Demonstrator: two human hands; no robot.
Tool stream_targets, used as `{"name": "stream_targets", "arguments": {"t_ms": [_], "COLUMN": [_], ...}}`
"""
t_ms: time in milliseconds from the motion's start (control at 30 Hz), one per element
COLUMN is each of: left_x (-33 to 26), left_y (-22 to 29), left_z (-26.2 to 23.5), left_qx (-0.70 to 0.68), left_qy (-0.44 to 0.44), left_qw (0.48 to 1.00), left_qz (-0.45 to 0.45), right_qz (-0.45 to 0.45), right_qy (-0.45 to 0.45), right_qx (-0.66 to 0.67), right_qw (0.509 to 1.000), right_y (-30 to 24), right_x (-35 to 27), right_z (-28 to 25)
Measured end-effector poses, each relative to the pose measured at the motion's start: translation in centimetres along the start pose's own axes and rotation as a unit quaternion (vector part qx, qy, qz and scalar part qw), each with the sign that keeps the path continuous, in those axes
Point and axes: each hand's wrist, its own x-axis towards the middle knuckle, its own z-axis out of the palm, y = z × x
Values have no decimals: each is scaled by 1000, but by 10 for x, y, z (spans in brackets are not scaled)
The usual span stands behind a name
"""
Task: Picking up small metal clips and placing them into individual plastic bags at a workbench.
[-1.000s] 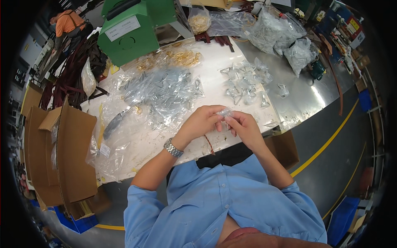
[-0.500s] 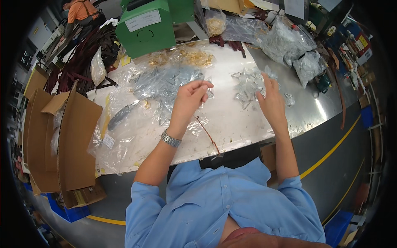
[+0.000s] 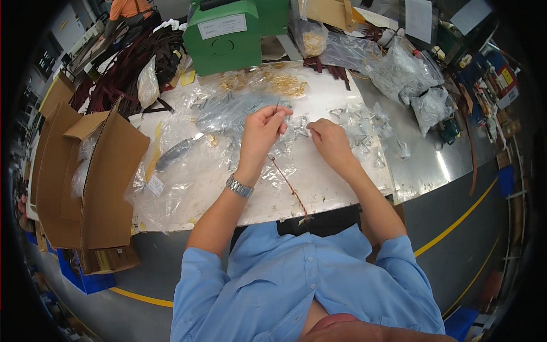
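My left hand (image 3: 263,130) is held over the middle of the table with thumb and fingers pinched together. A thin dark sliver shows at its fingertips, too small to name. To its right, my right hand (image 3: 331,142) is closed, fingertips together and pointing left. Whatever it pinches is hidden. A silver angular metal piece (image 3: 299,126) in clear plastic lies close to the right fingertips. Beyond my right hand are several silver triangular metal pieces (image 3: 360,117) in clear plastic. Behind my left hand spreads a grey-blue plastic bag (image 3: 222,114) with similar metal pieces.
A green machine (image 3: 223,43) stands at the back, with gold-coloured metal pieces (image 3: 290,85) before it. An open cardboard box (image 3: 111,194) is at the left. A twisted reddish cord (image 3: 289,188) lies near the front edge. Bulky clear plastic bags (image 3: 404,71) sit back right. A person in orange (image 3: 128,8) is far left.
My right hand has moved left from the bagged metal pieces toward my left hand, and its fingers have closed. My left hand stays pinched, nearly in place. The view has shifted slightly.
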Motion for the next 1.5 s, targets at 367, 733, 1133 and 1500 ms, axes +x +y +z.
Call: {"name": "stream_targets", "arguments": {"t_ms": [367, 733, 1133, 1500], "left_x": [3, 4, 6, -9], "left_y": [-6, -5, -3, -31], "left_z": [3, -3, -6, 24], "left_qx": [67, 57, 239, 241], "left_qy": [-12, -24, 21, -123], "left_qw": [997, 997, 965, 960], "left_qz": [40, 44, 105, 76], "right_qz": [-58, -232, -143, 144], "right_qy": [-19, -114, 30, -118], "right_qx": [-189, -287, -121, 197], "right_qw": [980, 922, 982, 963], "right_y": [-1, -3, 7, -23], "right_x": [5, 31, 50, -6], "right_z": [25, 14, -37, -73]}}
